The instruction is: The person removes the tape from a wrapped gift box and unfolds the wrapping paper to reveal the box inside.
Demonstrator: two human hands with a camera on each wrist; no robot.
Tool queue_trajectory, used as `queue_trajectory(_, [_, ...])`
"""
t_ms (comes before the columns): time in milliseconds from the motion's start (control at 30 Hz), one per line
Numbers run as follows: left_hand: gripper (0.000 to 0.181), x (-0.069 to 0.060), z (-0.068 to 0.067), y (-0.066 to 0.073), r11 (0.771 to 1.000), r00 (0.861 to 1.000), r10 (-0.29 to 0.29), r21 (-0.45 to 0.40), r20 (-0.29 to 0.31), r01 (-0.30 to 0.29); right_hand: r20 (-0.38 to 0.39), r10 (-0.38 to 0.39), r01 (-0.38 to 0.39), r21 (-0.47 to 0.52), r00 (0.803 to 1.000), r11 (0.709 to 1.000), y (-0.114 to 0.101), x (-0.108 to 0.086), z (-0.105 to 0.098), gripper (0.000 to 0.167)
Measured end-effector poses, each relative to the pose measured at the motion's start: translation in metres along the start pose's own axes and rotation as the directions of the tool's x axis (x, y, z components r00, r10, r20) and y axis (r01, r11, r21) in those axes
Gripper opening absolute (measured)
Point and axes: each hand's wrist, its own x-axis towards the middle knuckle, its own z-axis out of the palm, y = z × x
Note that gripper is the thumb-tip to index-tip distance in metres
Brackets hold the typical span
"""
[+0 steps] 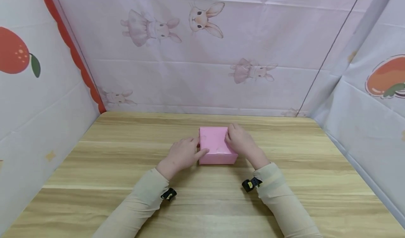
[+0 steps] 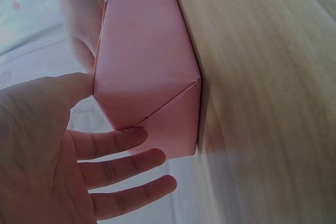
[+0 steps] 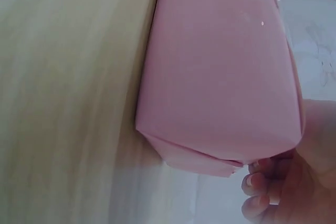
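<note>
Table [image 1: 95,181] spreads wide either side of the pink wrapped box [image 1: 217,143]. Left hand [image 1: 182,153] touches it, fingers straight; right hand's [image 1: 243,141] grip, I can't tell.

The box [image 1: 216,139] lies on your table [image 1: 209,203] between your left hand [image 1: 182,153] and right hand [image 1: 242,140], the backdrop [image 1: 196,79] behind it.

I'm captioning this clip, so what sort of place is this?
Probably a small tabletop set-up, perhaps for filming: a wood-grain table enclosed by a rabbit-print sheet behind and fruit-print sheets on both sides, with black devices at the person's wrists.
</note>
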Motion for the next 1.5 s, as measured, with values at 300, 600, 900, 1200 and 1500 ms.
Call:
queue_trajectory(300, [0.065, 0.002, 0.002, -0.001, 1.000, 1.000, 0.008, -0.009, 0.005, -0.008, 0.072, 0.083, -0.089, 0.091, 0.994, 0.992, 0.005, -0.003, -0.010, 0.019])
queue_trajectory(600, [0.063, 0.001, 0.001, 0.000, 1.000, 1.000, 0.001, -0.015, 0.009, -0.001, 0.102, 0.124, -0.131, 0.063, 0.987, 0.989, 0.027, 0.001, -0.017, 0.018])
queue_trajectory(900, [0.065, 0.000, 0.001, -0.001, 1.000, 1.000, 0.001, -0.015, 0.014, -0.001, 0.133, 0.122, -0.129, 0.047, 0.984, 0.991, 0.032, 0.001, -0.019, 0.018])
queue_trajectory(1200, [0.064, 0.000, 0.002, -0.001, 1.000, 1.000, 0.001, -0.019, 0.011, -0.001, 0.147, 0.144, -0.148, 0.015, 0.979, 0.989, 0.035, 0.001, -0.019, 0.019])
queue_trajectory(1500, [0.065, 0.002, 0.003, -0.002, 1.000, 1.000, 0.004, -0.015, 0.013, -0.003, 0.158, 0.169, -0.170, -0.006, 0.973, 0.985, 0.041, 0.001, -0.020, 0.016])
